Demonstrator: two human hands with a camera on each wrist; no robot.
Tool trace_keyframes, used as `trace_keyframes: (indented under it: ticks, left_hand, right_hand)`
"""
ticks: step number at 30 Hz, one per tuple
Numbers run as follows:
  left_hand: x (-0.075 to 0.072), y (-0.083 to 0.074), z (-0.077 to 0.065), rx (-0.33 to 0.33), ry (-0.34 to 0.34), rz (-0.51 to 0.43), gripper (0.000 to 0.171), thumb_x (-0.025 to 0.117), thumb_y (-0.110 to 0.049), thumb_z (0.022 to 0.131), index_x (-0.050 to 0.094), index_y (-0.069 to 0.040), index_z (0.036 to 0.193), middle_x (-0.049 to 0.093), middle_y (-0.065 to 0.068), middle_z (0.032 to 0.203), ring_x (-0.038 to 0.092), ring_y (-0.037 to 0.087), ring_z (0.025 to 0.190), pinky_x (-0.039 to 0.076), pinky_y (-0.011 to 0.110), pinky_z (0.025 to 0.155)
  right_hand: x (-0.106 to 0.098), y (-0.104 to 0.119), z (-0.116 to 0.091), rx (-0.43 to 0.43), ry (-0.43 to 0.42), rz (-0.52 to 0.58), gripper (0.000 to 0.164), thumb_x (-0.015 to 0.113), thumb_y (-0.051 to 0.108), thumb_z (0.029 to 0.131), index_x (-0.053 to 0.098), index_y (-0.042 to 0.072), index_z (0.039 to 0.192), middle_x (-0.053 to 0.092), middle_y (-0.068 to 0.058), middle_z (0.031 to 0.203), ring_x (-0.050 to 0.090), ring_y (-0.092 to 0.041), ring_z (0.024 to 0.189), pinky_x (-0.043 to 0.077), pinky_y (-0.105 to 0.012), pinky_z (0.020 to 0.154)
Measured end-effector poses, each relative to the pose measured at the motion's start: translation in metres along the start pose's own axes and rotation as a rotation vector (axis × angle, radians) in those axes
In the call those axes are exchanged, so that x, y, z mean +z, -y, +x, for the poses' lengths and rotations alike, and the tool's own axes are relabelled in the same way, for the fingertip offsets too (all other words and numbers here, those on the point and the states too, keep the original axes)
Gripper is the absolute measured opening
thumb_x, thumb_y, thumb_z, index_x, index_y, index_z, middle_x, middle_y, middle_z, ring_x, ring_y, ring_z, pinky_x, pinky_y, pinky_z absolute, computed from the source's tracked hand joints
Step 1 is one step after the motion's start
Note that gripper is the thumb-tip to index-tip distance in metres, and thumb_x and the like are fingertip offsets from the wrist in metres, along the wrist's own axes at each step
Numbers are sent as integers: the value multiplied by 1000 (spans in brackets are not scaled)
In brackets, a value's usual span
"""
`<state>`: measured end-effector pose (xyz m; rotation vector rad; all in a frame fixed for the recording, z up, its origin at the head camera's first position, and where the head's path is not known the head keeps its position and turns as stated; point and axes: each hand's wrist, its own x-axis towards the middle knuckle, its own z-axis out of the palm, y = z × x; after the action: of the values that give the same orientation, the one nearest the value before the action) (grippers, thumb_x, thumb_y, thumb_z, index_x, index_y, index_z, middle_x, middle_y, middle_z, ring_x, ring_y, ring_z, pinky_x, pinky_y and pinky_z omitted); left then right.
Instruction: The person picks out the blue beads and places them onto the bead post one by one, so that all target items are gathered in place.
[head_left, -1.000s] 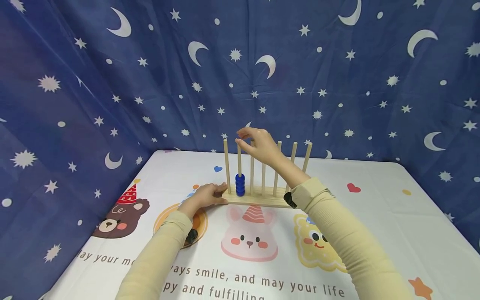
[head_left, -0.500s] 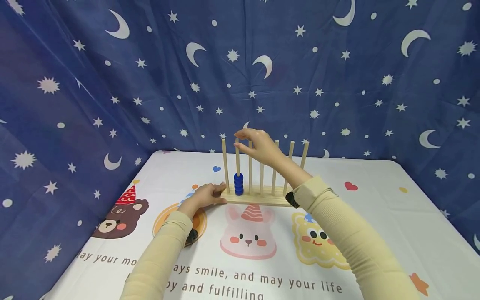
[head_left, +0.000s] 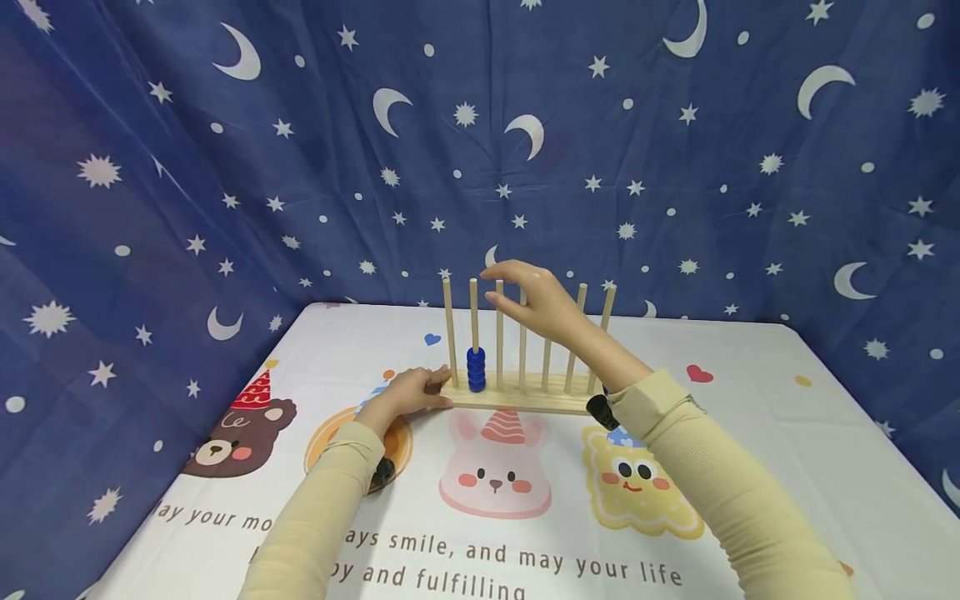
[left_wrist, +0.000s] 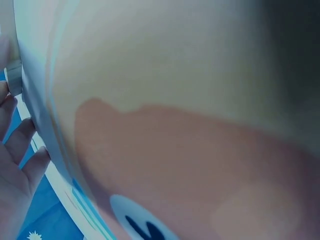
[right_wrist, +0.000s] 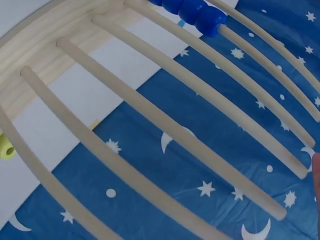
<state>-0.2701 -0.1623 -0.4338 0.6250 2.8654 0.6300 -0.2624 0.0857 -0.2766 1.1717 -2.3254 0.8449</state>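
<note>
A wooden peg rack (head_left: 525, 402) with several upright pegs stands on the table. Blue beads (head_left: 476, 370) are stacked at the bottom of its second peg from the left; they also show in the right wrist view. My left hand (head_left: 405, 392) holds the rack's left end, thumb at the front and fingers behind. My right hand (head_left: 536, 296) is raised over the pegs, thumb and fingers apart with nothing between them. Its fingertips point left, near the tops of the second and third pegs. The hand and forearm cover parts of the pegs on the right.
A yellow bead (right_wrist: 7, 148) lies beyond the rack's end in the right wrist view. In the head view, a bit of blue (head_left: 605, 390) shows beside the right wrist. A printed white tablecloth (head_left: 757, 400) covers the table, backed by a blue curtain (head_left: 315, 167).
My right hand has drawn back to the right, away from the top of the second peg. The left hand has stayed at the rack's end, and the blue beads remain on their peg.
</note>
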Motion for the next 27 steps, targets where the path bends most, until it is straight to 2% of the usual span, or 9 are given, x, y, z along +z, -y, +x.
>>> trace_keyframes:
  ticks: [9,14,23,25,27]
  left_hand:
    - [-4,4,2,-13,11,27,64,71,-35,82,49,-8,136,44,10,143,46,39,127,39,48,105]
    - [-4,1,5,13,31,-1,63,69,-32,84,47,-5,137,41,13,144,41,39,132,33,48,110]
    - [-2,-2,3,37,40,-9,62,69,-30,85,47,-2,136,41,16,144,40,40,132,33,48,110]
    - [-2,-1,1,50,34,2,62,69,-30,85,48,-1,136,42,17,143,41,40,131,34,49,109]
    - [-1,0,0,60,28,9,62,68,-30,85,48,-1,135,42,18,142,41,41,130,35,49,108]
  right_hand:
    - [-13,1,-10,-37,-69,58,27,62,7,90,63,-1,116,66,-16,116,62,-29,107,52,-40,92]
    - [-22,0,-23,-66,-138,54,26,63,4,88,64,-1,113,67,-15,112,64,-28,102,54,-41,86]
    - [-32,-4,-50,-85,-181,46,30,66,-4,82,64,-3,111,68,-16,110,65,-27,96,53,-44,84]
    - [-34,-5,-55,-82,-192,37,31,67,-6,80,65,-3,110,68,-16,109,65,-27,96,53,-38,87]
    - [-36,-7,-60,-86,-199,27,31,68,-7,78,66,-3,109,69,-16,107,65,-27,97,51,-26,90]
